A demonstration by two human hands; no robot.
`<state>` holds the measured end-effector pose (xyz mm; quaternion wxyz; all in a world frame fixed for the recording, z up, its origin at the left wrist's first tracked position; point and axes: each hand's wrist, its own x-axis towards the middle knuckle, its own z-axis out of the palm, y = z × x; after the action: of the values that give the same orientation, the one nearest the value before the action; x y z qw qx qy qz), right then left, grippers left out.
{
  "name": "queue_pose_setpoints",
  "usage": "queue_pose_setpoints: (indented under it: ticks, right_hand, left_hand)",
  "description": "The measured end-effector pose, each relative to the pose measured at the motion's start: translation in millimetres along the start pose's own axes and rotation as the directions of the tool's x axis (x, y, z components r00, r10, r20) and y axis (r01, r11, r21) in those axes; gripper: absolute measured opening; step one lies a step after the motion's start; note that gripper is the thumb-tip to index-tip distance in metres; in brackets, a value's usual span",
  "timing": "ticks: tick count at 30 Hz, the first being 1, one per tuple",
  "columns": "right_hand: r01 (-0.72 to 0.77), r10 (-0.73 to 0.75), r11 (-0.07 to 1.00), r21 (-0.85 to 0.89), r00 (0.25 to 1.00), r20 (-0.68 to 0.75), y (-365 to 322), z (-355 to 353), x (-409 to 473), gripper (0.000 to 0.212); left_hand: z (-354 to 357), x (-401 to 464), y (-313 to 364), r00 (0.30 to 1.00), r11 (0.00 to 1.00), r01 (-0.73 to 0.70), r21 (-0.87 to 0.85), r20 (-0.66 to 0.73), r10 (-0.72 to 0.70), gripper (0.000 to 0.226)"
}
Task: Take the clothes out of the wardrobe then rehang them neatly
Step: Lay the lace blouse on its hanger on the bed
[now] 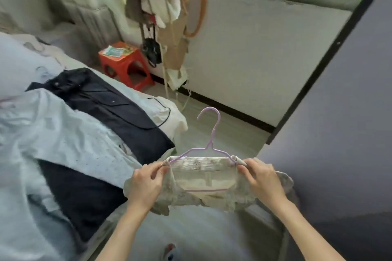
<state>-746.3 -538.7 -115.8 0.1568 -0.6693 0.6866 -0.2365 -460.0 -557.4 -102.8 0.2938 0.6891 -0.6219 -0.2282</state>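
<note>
A pale, patterned cream garment (203, 195) hangs on a lilac wire hanger (209, 144) in front of me, hook pointing up and away. My left hand (146, 182) pinches the garment's left shoulder over the hanger end. At the opposite hanger end, my right hand (263, 180) pinches the right shoulder. The dark wardrobe door (339, 123) stands just to the right of the garment. On the bed lie a dark navy garment (118, 112) and a light blue-grey one (53, 129).
The bed (169, 112) fills the left side. A red plastic stool (125, 63) with papers stands by the far wall. Clothes and bags hang on a rack (167, 10) near the window. Pale floor (233, 133) runs between bed and wardrobe.
</note>
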Motion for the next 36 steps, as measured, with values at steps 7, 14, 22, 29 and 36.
queue_pose_setpoints:
  ticks: [7, 14, 22, 29, 36]
  right_hand:
    - [0.319, -0.32, 0.947, -0.04, 0.947, -0.021, -124, 76, 62, 0.032]
    - [0.546, -0.553, 0.833, 0.089, 0.827, 0.1, -244, 147, 85, 0.04]
    - [0.731, -0.79, 0.607, 0.312, 0.598, 0.136, -393, 208, 93, 0.042]
    - [0.807, -0.932, 0.348, 0.478, 0.351, 0.087, -499, 239, 97, 0.04]
    - [0.791, -0.966, 0.241, 0.563, 0.251, 0.06, -586, 270, 92, 0.045]
  left_hand:
    - [-83, -8, -95, 0.907, 0.964, 0.233, 0.131, -0.388, -0.166, 0.038]
    - [-156, -47, -165, 0.707, 0.904, 0.406, 0.133, -0.673, -0.219, 0.045]
    - [-244, -78, -217, 0.325, 0.766, 0.64, 0.067, -0.926, -0.19, 0.029]
    - [-308, -98, -246, 0.14, 0.664, 0.746, 0.053, -0.987, -0.079, 0.03]
    - [-357, -108, -264, 0.034, 0.6, 0.8, -0.01, -0.997, -0.063, 0.032]
